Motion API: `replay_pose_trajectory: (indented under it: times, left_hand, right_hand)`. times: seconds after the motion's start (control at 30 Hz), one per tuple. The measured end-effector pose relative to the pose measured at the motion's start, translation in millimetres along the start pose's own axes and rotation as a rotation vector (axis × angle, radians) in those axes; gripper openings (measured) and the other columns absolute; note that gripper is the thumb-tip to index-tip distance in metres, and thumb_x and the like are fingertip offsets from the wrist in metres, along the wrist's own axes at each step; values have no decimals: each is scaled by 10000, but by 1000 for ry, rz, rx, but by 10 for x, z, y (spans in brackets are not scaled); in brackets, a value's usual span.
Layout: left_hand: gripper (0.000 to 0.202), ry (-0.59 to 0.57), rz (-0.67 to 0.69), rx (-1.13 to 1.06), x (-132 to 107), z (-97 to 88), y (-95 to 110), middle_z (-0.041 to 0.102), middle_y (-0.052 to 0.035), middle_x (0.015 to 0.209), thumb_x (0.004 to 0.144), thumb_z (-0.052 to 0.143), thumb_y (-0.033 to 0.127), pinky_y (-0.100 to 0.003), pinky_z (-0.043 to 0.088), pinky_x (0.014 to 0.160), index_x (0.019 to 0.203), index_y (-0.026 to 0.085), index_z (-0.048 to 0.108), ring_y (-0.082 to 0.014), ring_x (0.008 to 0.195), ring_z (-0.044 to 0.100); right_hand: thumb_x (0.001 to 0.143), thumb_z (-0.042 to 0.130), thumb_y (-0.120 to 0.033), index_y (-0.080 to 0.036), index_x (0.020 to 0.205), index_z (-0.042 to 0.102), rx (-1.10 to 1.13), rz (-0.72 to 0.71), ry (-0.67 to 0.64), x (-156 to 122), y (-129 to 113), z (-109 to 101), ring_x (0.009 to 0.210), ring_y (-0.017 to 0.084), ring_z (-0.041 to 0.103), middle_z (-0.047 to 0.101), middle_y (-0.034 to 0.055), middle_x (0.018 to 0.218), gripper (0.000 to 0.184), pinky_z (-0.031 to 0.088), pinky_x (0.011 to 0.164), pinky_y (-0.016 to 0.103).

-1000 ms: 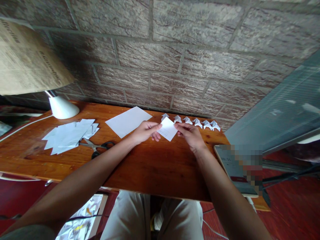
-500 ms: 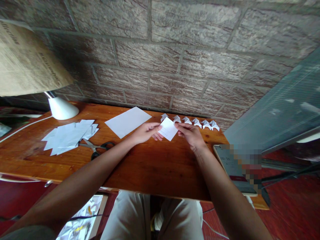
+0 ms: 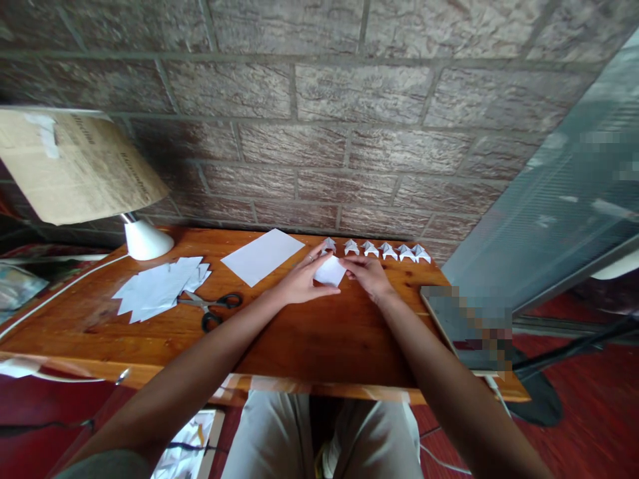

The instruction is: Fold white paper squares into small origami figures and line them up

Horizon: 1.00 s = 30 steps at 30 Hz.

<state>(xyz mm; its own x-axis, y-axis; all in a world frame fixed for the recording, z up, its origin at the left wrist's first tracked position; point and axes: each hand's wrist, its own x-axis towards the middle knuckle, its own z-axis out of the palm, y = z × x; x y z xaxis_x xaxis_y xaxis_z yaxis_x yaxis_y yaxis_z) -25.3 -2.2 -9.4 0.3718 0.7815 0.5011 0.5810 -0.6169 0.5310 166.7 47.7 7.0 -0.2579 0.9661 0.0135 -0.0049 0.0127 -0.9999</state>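
Note:
A small white paper square [image 3: 330,271] is between my two hands, above the wooden desk. My left hand [image 3: 304,278] curls around its left side, thumb along the lower edge and fingers at the upper edge. At the right corner, my right hand [image 3: 367,274] pinches the paper between thumb and fingers. Just beyond my hands runs a row of several folded white paper pieces [image 3: 370,248]; the leftmost is partly covered by my left fingers. A larger white sheet [image 3: 263,257] lies flat to the left of my left hand.
Scissors [image 3: 210,306] with black handles lie beside a pile of cut white papers [image 3: 154,287] on the left. Behind them stands a lamp [image 3: 147,241] with a paper shade. A tablet-like device [image 3: 449,319] rests at the desk's right end. A brick-patterned wall [image 3: 319,153] backs the desk.
My left hand has shifted from pinching the square's left corner to spanning its left side, thumb lower. The square sits slightly lower and looks turned. The camera view has tilted.

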Motion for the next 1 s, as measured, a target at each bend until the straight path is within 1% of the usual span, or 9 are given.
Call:
replay_pose_trajectory:
  times: [0.13, 0.2, 0.27, 0.4, 0.53, 0.67, 0.8, 0.9, 1.0]
  left_hand:
    - [824, 29, -74, 51, -2, 74, 76, 305, -170, 1538, 763, 678, 534, -449, 284, 1164, 1447, 182, 381, -305, 1430, 282]
    - [781, 55, -117, 67, -1, 97, 109, 375, -167, 1500, 773, 669, 521, -454, 299, 1157, 1425, 176, 412, -304, 1402, 338]
    - [747, 75, -136, 77, 1, 107, 130, 409, -165, 1477, 776, 671, 490, -455, 305, 1155, 1406, 167, 434, -303, 1386, 364]
    - [680, 81, -120, 74, 7, 91, 133, 415, -177, 1470, 806, 634, 366, -441, 295, 1162, 1406, 128, 419, -288, 1393, 355]
    - [634, 78, -113, 49, 3, 88, 104, 433, -160, 1459, 808, 615, 304, -460, 298, 1157, 1396, 159, 430, -286, 1388, 361]
    - [624, 57, -82, 20, -12, 119, 81, 445, -143, 1450, 815, 608, 293, -468, 300, 1155, 1400, 170, 428, -284, 1393, 350]
    - [631, 76, -95, 18, -23, 131, 93, 400, -139, 1482, 811, 624, 311, -466, 283, 1163, 1397, 180, 429, -289, 1402, 333]
    - [617, 103, -118, 22, -27, 120, 114, 390, -151, 1486, 822, 615, 330, -444, 269, 1172, 1387, 162, 433, -281, 1409, 322]
    - [651, 98, -130, 19, -43, 112, 124, 401, -171, 1476, 819, 625, 359, -424, 268, 1174, 1391, 125, 420, -276, 1408, 324]
  right_hand:
    - [561, 799, -484, -139, 791, 746, 0, -41, 13, -11, 20, 29, 552, 94, 527, 645, 8, 633, 418, 441, 533, 228]
    - [551, 807, -484, -141, 772, 745, 9, -50, 5, -20, 25, 50, 551, 94, 529, 643, 4, 622, 413, 442, 538, 228]
    - [543, 817, -477, -141, 761, 743, 18, -51, -12, -26, 30, 68, 548, 91, 533, 641, -1, 609, 407, 441, 541, 223]
    - [579, 813, -466, -146, 809, 743, 46, -13, -52, -29, 26, 80, 545, 86, 558, 648, -5, 597, 400, 435, 525, 198]
    - [646, 787, -448, -158, 859, 742, 56, 27, -94, -34, 5, 59, 611, 96, 629, 713, 31, 728, 363, 453, 528, 178]
    - [613, 822, -376, -164, 869, 744, 91, 28, -142, -29, 11, 20, 636, 102, 646, 729, 32, 782, 341, 486, 544, 182]
    - [580, 839, -306, -167, 857, 748, 115, 37, -126, -15, 40, -12, 656, 108, 641, 718, 20, 751, 324, 514, 576, 201]
    - [579, 835, -300, -162, 834, 751, 109, 34, -82, -21, 52, -14, 644, 101, 626, 709, 17, 736, 302, 504, 573, 200]
    - [595, 825, -318, -163, 828, 753, 96, 4, -75, -50, 64, 3, 633, 85, 607, 710, 15, 771, 289, 488, 559, 187]
